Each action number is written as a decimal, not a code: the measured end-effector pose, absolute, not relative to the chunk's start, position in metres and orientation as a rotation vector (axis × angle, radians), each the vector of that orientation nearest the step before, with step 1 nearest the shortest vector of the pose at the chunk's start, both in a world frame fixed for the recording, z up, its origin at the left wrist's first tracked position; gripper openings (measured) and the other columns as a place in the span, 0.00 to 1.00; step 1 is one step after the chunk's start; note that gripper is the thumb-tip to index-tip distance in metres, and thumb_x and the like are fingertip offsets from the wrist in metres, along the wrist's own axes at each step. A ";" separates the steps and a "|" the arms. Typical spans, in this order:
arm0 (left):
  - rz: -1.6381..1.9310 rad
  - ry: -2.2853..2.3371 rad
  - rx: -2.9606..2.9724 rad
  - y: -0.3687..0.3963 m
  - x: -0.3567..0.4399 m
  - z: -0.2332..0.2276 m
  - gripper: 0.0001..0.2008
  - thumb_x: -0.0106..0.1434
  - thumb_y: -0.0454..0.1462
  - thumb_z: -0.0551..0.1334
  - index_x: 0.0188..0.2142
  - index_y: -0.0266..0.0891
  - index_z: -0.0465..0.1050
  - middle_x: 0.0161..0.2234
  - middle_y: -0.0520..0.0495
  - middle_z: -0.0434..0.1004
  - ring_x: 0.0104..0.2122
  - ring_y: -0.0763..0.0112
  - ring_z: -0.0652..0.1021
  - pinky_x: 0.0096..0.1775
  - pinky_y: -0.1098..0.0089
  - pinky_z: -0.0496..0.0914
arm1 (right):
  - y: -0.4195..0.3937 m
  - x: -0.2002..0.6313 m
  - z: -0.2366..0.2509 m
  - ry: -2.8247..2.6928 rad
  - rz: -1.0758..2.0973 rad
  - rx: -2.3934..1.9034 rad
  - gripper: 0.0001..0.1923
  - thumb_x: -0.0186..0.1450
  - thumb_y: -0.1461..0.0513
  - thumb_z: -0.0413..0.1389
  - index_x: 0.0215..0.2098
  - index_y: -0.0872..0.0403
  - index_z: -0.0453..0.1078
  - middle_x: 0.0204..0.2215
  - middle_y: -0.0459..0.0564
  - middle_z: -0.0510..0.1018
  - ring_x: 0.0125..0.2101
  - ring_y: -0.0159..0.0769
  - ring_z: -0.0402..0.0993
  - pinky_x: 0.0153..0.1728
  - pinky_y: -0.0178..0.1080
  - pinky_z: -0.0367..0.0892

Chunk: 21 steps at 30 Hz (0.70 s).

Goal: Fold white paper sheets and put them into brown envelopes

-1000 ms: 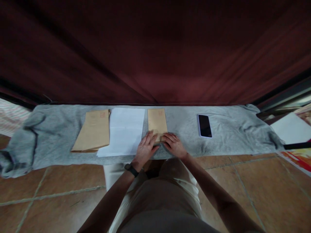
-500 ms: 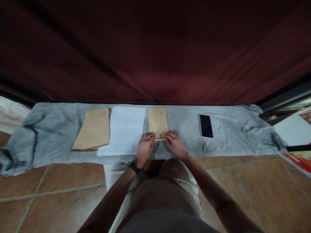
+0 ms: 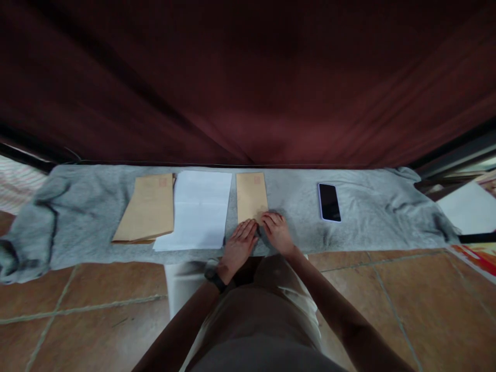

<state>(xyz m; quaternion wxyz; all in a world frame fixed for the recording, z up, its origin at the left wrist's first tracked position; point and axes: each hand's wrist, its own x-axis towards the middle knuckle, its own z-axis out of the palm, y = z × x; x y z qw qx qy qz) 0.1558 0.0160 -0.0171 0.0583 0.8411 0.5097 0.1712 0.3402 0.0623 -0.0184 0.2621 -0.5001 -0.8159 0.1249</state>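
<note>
1. Envelope (image 3: 251, 196), brown, lay flat on the grey cloth (image 3: 368, 217), at three o'clock of the white paper (image 3: 199, 209).
2. I saw my left hand (image 3: 239, 244) and right hand (image 3: 277, 232) together, pressing flat on its near end.
3. I judged it light, thin, easily creased; best held by the edges.

Envelope (image 3: 251, 196) near end hidden under both hands (fingers flat)

Both hands lie flat, fingers spread — left hand (image 3: 239, 245) beside right hand (image 3: 277, 233).

We see 1 narrow brown envelope (image 3: 251, 196) lying flat on the grey cloth, its near end under our hands.
</note>
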 end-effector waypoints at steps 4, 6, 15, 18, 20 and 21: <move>0.424 1.599 2.521 0.013 0.157 -0.022 0.24 0.70 0.32 0.52 0.63 0.27 0.66 0.63 0.32 0.70 0.66 0.58 0.68 0.67 0.55 0.62 | 0.045 0.318 -0.010 -2.300 0.435 -1.176 0.22 0.77 0.59 0.45 0.66 0.56 0.65 0.64 0.56 0.70 0.65 0.40 0.63 0.68 0.50 0.58; 0.387 1.623 2.501 0.011 0.156 -0.023 0.25 0.68 0.30 0.51 0.63 0.25 0.66 0.63 0.31 0.70 0.65 0.58 0.68 0.67 0.56 0.62 | 0.037 0.309 -0.010 -2.338 0.451 -1.167 0.26 0.77 0.58 0.43 0.70 0.58 0.59 0.66 0.57 0.67 0.68 0.40 0.60 0.68 0.50 0.58; 0.388 1.648 2.453 0.003 0.153 -0.012 0.28 0.70 0.34 0.49 0.69 0.32 0.58 0.68 0.37 0.62 0.70 0.60 0.61 0.69 0.54 0.58 | 0.031 0.330 -0.024 -2.472 0.192 -1.289 0.34 0.75 0.53 0.49 0.74 0.58 0.50 0.71 0.58 0.58 0.70 0.44 0.53 0.70 0.50 0.54; 0.420 1.690 2.424 0.001 0.150 -0.010 0.27 0.72 0.35 0.49 0.68 0.33 0.60 0.68 0.37 0.63 0.69 0.59 0.62 0.68 0.54 0.60 | 0.030 0.338 -0.026 -2.460 0.157 -1.298 0.35 0.75 0.52 0.50 0.74 0.58 0.49 0.71 0.59 0.57 0.71 0.44 0.53 0.70 0.51 0.53; 0.433 1.736 2.401 0.000 0.149 -0.010 0.26 0.73 0.36 0.49 0.67 0.32 0.61 0.67 0.36 0.64 0.68 0.58 0.63 0.68 0.54 0.61 | 0.029 0.340 -0.027 -2.452 0.148 -1.305 0.35 0.75 0.52 0.50 0.74 0.59 0.49 0.71 0.60 0.57 0.71 0.44 0.53 0.70 0.51 0.53; 0.438 1.763 2.389 0.001 0.150 -0.009 0.26 0.73 0.37 0.48 0.67 0.32 0.61 0.67 0.35 0.65 0.68 0.58 0.64 0.67 0.53 0.61 | 0.029 0.341 -0.028 -2.450 0.146 -1.307 0.35 0.75 0.52 0.50 0.74 0.59 0.49 0.71 0.60 0.57 0.71 0.45 0.53 0.70 0.51 0.53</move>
